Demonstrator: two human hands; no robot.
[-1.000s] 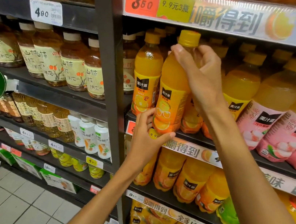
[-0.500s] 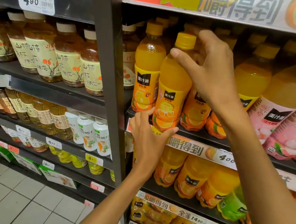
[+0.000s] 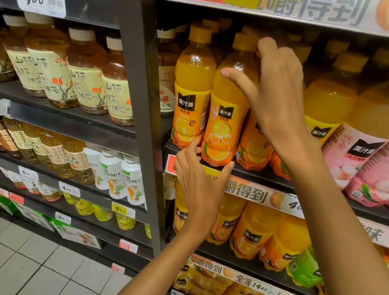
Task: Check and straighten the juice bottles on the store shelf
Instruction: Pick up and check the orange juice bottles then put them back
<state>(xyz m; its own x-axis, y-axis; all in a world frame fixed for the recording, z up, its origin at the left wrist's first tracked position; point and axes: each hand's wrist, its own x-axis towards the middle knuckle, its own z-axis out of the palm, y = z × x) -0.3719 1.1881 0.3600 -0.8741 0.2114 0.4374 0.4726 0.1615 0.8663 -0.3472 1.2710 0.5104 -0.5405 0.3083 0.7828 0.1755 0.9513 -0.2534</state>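
Note:
An orange juice bottle with a yellow cap stands upright at the front of the dark shelf, second from the left post. My right hand grips its shoulder, thumb across the front and fingers behind the neck. My left hand cups the bottle's base from below, thumb and fingers touching the bottom edge. Another orange bottle stands just left of it. More orange bottles fill the row to the right, partly hidden by my right arm.
A dark upright post divides the shelving. Pink-labelled lychee bottles stand at the right. Tea bottles fill the left bay. Orange bottles crowd the shelf below. White floor tiles lie at the bottom left.
The held bottle has come down from a lifted, tilted position and now stands on the shelf front. My left hand stays under its base; my right hand slid lower onto its shoulder.

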